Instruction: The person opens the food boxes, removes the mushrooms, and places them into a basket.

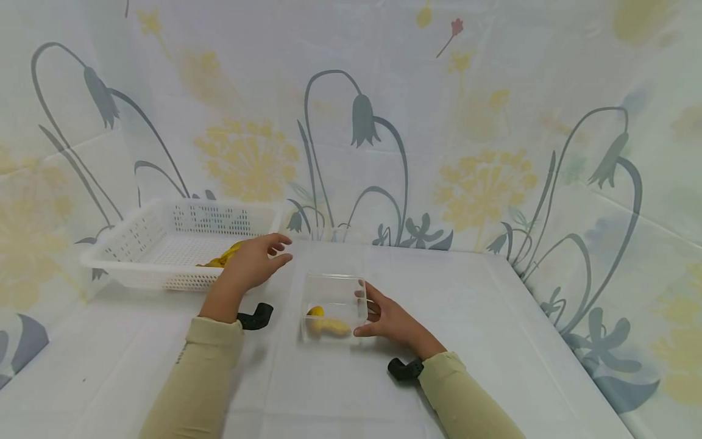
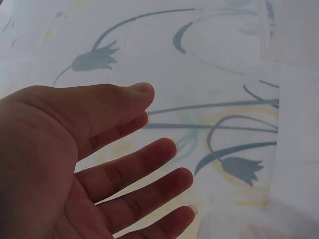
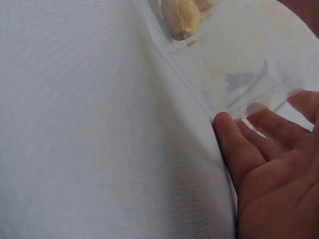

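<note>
A clear plastic box (image 1: pixel 336 291) stands on the white table, with a pale yellow, knobbly piece (image 1: pixel 333 327) and a smaller deep-yellow piece (image 1: pixel 315 311) inside. In the right wrist view, a pale tan piece (image 3: pixel 181 19) shows through the box wall. My right hand (image 1: pixel 392 317) touches the box's right side, thumb and fingers spread along it. Beside the white basket (image 1: pixel 123 268), my left hand (image 1: pixel 253 262) hovers with nothing in it, its fingers loosely extended in the left wrist view. It partly hides a crumpled yellow thing (image 1: pixel 222 257) in the basket.
The perforated basket stands at the back left of the table (image 1: pixel 471 292), close to a flower-printed cloth (image 1: pixel 340 164) that hangs behind. The same cloth runs along the table's right edge. A black wrist strap (image 1: pixel 406 369) sits on each arm.
</note>
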Demonstrator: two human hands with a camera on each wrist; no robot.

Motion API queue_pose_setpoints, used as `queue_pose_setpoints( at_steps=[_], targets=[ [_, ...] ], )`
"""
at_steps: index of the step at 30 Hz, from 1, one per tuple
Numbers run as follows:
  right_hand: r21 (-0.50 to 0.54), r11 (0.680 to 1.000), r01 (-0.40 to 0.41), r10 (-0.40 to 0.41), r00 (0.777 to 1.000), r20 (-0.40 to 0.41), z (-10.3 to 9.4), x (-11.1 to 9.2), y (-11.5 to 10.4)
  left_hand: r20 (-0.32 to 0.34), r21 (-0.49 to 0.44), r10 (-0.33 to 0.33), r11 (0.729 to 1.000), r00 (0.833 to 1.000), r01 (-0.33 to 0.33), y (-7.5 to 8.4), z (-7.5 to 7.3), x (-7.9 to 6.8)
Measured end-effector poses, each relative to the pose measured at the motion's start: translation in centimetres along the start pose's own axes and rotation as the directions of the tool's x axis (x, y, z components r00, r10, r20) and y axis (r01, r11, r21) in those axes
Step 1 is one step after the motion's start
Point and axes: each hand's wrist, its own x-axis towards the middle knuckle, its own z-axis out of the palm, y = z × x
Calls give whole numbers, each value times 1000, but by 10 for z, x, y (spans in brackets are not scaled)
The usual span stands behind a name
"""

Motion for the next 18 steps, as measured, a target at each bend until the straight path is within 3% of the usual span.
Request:
queue_pose_setpoints(
  at_steps=[8,18],
  targets=[
    [-15,1000,-7,7,1000,-2,0,0,1,108,-1,70,998,992,-70,12,10,-1],
    [-16,1000,-15,15,1000,-9,0,0,-2,154,19,147,988,977,-151,32,20,-4]
  ],
)
